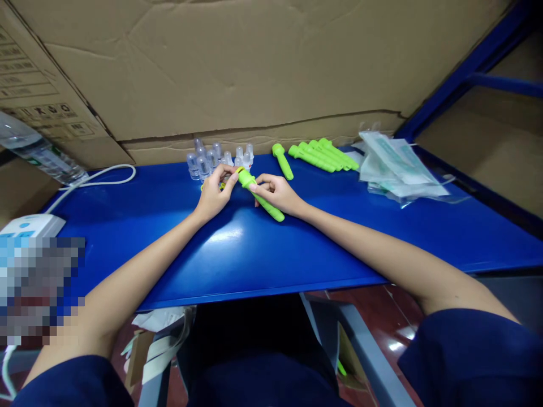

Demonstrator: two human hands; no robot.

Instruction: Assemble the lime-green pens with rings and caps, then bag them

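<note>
Green tube held between our two hands

At far left we see a water bottle (46, 158) tilted against the cardboard, its top cut off by the edge. Below it, a white box (36, 226) with blue buttons is also cut off, and a pixelated patch (42, 282) covers whatever lies nearest us. Clear caps (212, 161) stand in a cluster at the back of the blue table (178, 243); they overlap too much for us to count. Small yellow pieces (203, 187) lie partly hidden by our left hand (215, 193), whose thumb and forefinger meet the yellow ring (240, 169) at the green tube (268, 207)'s upper end; we cannot tell whether they pinch it. The tube slants above the table's middle, grasped by our right hand (278, 193), whose thumb covers part of it. Beyond lie a lone green tube (283, 162), then an overlapping row of green tubes (316, 158). At right, packets (394, 164) pile up, their printing illegible.
</note>
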